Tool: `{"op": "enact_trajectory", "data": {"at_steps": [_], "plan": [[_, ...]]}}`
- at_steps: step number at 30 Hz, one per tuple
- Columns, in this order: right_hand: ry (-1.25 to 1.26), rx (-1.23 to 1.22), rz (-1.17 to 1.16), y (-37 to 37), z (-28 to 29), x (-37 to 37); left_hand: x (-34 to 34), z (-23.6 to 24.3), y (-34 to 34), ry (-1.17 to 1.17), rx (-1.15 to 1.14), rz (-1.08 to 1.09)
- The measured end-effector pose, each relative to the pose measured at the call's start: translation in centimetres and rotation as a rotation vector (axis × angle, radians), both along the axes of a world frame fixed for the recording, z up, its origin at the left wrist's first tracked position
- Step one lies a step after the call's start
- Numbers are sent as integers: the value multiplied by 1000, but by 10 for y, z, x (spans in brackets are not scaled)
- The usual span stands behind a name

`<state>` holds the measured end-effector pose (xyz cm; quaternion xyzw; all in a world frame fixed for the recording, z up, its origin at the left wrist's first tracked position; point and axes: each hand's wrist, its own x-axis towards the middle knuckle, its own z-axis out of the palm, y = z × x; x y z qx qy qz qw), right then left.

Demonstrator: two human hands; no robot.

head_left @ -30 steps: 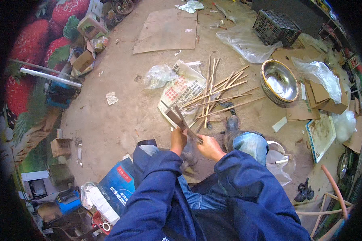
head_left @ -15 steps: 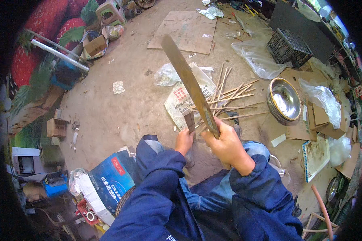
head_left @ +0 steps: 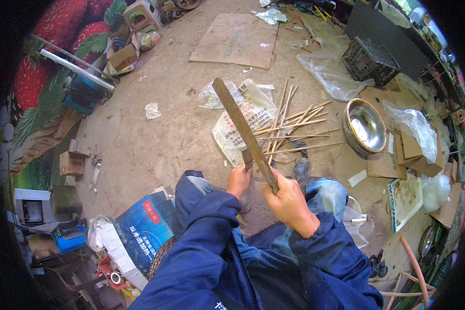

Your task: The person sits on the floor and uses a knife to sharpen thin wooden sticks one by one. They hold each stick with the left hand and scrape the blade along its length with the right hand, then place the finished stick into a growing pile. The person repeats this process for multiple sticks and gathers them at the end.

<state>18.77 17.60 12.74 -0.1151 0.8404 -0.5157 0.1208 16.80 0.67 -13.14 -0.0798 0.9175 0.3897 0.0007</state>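
Observation:
My right hand [head_left: 289,201] is closed round the lower end of a long, flat, brownish bar [head_left: 245,129], which slants up and away toward the far left. My left hand [head_left: 238,181], lower and left of it, grips a short dark flat piece [head_left: 247,157], partly hidden behind the bar; I cannot tell what it is. Beyond both hands, several thin wooden strips [head_left: 299,122] lie crisscrossed on a printed white sack [head_left: 227,139], with a crumpled clear bag [head_left: 207,97] beside it. My bent legs in jeans [head_left: 323,199] are either side of my hands.
Stacked metal bowls [head_left: 364,124], cardboard boxes [head_left: 416,157], a black crate [head_left: 371,63] and a white tray [head_left: 400,204] lie at the right. A blue printed carton [head_left: 139,227] sits lower left. A metal pole [head_left: 75,70] juts from the strawberry-patterned backdrop. A flat cardboard sheet [head_left: 232,39] lies farther off.
About a second ago both held pieces were low and close together. My right hand swung the long bar up, then brought it slightly down and nearer, while my left hand stayed near its place.

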Motion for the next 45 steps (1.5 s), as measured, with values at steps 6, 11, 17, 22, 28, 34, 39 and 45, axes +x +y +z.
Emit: {"op": "enact_trajectory", "data": {"at_steps": [6,11,17,22,28,34,39,45], "plan": [[24,-15,14,-1,-1,-1,-1,4,0,31,9,5],[22,16,23,0,-3,-3,-1,10,2,-11,-17,-3],[215,41,14,-3,-13,-4,-2,6,1,1,20,-26],[309,299,47,-1,-15,2,-3,-5,-3,-141,157,-29],[316,202,31,-2,-12,3,-1,-5,-1,-92,255,62],[3,103,39,2,-2,1,-1,10,0,-92,-41,-47],[80,47,10,7,11,4,0,18,7,-43,82,-53],[90,157,-5,17,17,3,-7,19,15,96,3,-106]]}}
